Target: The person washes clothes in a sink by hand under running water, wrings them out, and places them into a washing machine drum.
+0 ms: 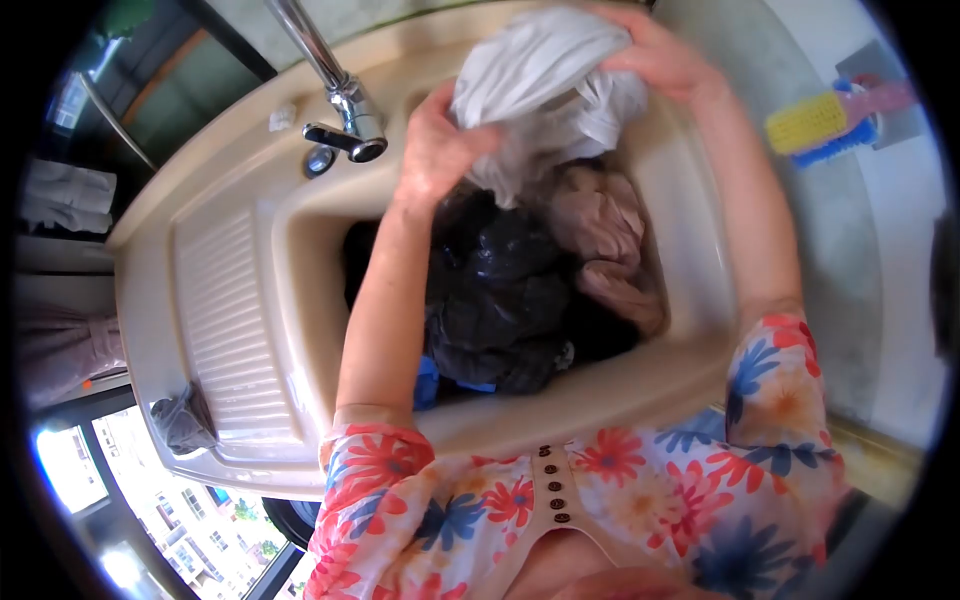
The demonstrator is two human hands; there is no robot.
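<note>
A wet white cloth (pixel 530 75), bunched up, is held between my hands at the far end of the sink basin (pixel 690 250). My left hand (pixel 445 150) grips its left side, the fingers curled at the cloth and partly blurred. On the upper right side, my right hand (pixel 665 55) is closed on the same cloth, some fingertips hidden behind it. Below, dark wet laundry (pixel 500 290) fills much of the basin, with a brownish-pink garment (pixel 600 220) along its right side. A bit of blue fabric (pixel 427 382) shows at the near edge.
The chrome faucet (pixel 345 105) stands at the back left of the basin. A ribbed washboard area (pixel 235 330) lies to the left, with a small grey cloth (pixel 183 420) near its corner. A yellow and blue brush (pixel 825 122) is on the right.
</note>
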